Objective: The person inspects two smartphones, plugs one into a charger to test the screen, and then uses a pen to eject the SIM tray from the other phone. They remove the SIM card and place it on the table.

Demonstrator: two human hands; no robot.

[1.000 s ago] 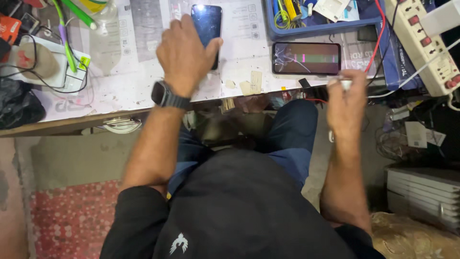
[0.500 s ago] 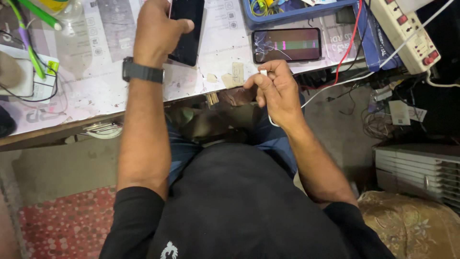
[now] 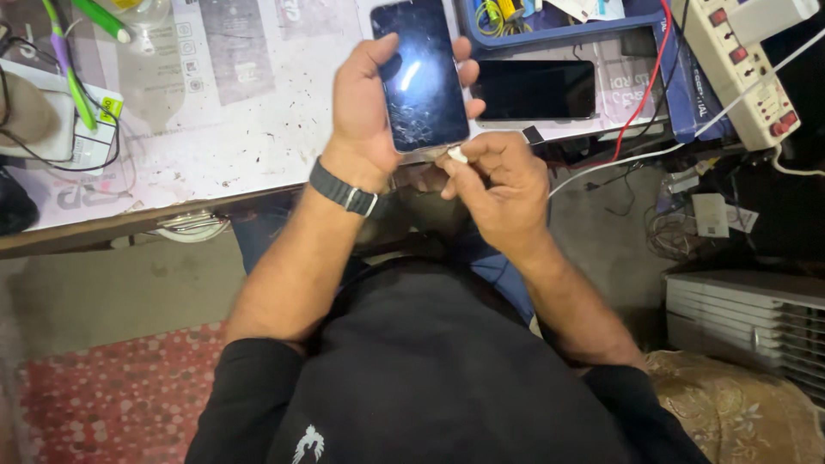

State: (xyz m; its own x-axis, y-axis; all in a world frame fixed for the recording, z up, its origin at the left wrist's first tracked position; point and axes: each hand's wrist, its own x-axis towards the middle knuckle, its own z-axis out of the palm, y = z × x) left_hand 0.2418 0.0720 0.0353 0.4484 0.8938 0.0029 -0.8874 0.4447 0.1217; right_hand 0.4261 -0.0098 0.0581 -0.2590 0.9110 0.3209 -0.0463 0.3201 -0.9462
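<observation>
Cracked black glass faces up on the phone (image 3: pixel 418 73), wrapped by the left hand (image 3: pixel 365 103) above the surface edge; right hand (image 3: pixel 498 176) pinches the white plug (image 3: pixel 457 155) (just below the phone's end); not yet plugged in

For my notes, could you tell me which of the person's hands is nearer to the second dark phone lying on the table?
Right. The right hand pinches a white plug just below the lying phone; the left hand is farther left, holding the cracked phone.
</observation>
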